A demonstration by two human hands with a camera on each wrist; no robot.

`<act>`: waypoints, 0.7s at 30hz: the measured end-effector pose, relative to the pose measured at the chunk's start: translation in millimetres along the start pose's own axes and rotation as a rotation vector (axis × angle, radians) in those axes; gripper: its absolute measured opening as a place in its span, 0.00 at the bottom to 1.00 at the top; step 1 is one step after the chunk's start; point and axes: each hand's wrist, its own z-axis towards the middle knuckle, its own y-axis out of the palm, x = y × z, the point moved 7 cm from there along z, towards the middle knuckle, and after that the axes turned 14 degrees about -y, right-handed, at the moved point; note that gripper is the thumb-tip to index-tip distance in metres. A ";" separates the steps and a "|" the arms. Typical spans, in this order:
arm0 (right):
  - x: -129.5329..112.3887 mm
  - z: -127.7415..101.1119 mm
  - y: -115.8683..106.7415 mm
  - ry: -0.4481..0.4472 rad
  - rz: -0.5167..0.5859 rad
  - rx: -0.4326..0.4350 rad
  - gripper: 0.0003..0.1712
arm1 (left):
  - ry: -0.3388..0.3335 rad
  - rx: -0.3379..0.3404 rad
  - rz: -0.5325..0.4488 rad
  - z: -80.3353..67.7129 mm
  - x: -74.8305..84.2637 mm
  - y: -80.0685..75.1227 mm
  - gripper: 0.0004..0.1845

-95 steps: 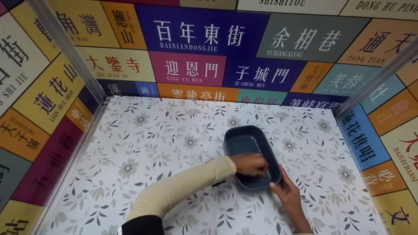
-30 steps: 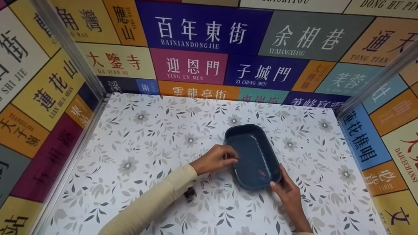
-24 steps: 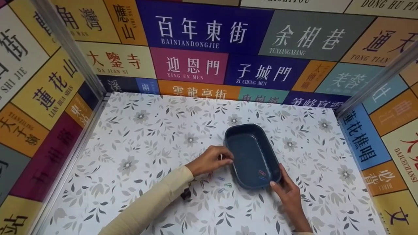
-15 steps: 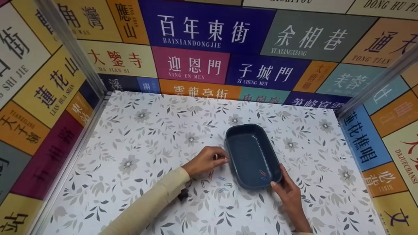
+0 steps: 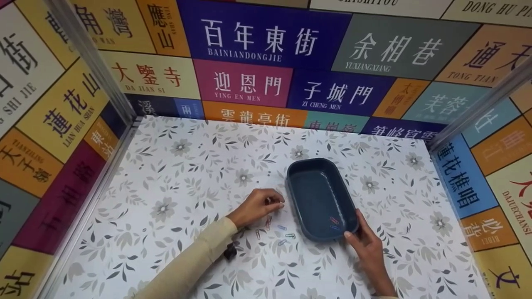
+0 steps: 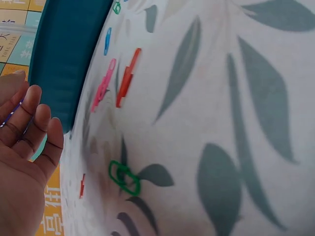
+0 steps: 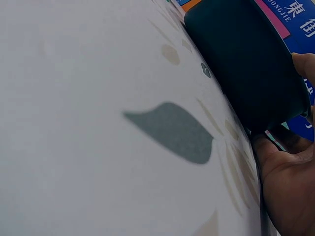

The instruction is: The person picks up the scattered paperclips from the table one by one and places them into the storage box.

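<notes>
A dark blue rectangular dish (image 5: 320,195) stands on the flowered tabletop, a red paper clip (image 5: 334,220) and a blue one lying in its near end. My right hand (image 5: 368,245) grips its near right corner, thumb at the rim; the right wrist view shows fingers (image 7: 290,142) low against the dish wall. To the left of the dish, my left hand (image 5: 257,205) is close above the table, thumb and fingers pinching a small blue-and-white striped paper clip (image 6: 11,114), partly hidden. Near that hand lie several loose paper clips, among them a green one (image 6: 124,177) and a pink one (image 6: 103,86).
White cloth with grey leaves and flowers (image 5: 183,178) covers the table (image 5: 208,153). Panels with large printed characters (image 5: 266,37) enclose it at the back and both sides. A small dark object (image 5: 230,251) shows beside the left sleeve (image 5: 191,257).
My left hand was inside the dish, then over its left rim, and has since drawn left, away from it. The right hand keeps its grip at the corner, and the dish stays in place.
</notes>
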 end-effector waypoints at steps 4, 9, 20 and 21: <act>1.0 -0.3 -0.3 0.000 -0.013 -0.003 0.43 | -0.001 0.009 -0.004 -0.9 -4.8 0.1 0.06; 1.8 0.0 -0.8 -0.001 -0.026 -0.004 0.43 | -0.027 0.021 -0.030 -1.1 -10.8 -1.9 0.07; 0.9 -0.8 -0.4 0.005 -0.033 -0.006 0.43 | -0.064 0.036 -0.070 -0.3 -20.2 -2.5 0.06; 1.4 -1.1 -0.6 0.005 -0.034 -0.004 0.43 | -0.063 0.037 -0.070 -0.4 -20.6 -2.4 0.06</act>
